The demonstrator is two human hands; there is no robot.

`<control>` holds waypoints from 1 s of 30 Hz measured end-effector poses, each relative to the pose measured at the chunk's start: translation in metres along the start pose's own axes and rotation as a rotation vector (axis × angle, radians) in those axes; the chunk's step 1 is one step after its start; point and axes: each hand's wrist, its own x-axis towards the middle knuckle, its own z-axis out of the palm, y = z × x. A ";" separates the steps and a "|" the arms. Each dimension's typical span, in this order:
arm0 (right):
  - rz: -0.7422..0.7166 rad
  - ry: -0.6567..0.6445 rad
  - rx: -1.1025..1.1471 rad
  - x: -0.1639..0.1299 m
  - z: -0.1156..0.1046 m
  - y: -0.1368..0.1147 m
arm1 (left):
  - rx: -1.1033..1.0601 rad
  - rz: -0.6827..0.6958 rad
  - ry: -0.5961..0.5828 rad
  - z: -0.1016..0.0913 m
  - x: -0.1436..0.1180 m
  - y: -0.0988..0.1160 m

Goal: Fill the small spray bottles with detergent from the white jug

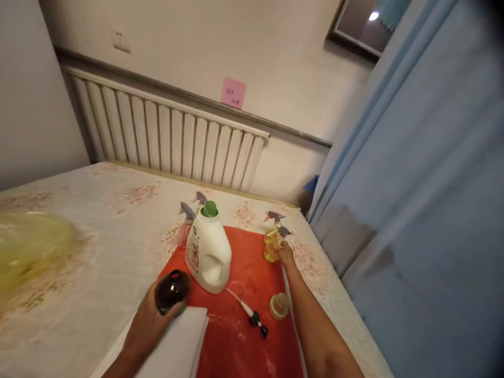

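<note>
My left hand (147, 320) is closed around a dark, glossy bottle (172, 295) with an open round mouth, at the left edge of a red cloth (236, 341). At the cloth's far right corner, my right hand (286, 254) has its fingers against a spray bottle of yellow liquid (271, 245); a second trigger head (284, 231) shows just behind. Between my hands stands a white detergent jug (210, 252) with a green spout. A black-and-white pump dispenser head (254, 316) with its tube lies on the cloth, beside a round lid (279, 306).
Two more spray bottles with grey triggers (187, 211) stand behind the jug. Folded white paper or cloth (181, 341) lies by my left forearm. A yellowish translucent plastic object (35, 247) sits far left. A radiator (169, 131) lines the wall; a blue curtain (417, 184) hangs right.
</note>
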 end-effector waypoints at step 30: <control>-0.355 -0.261 0.560 -0.292 0.055 -0.038 | -0.122 0.085 0.055 0.006 0.000 0.000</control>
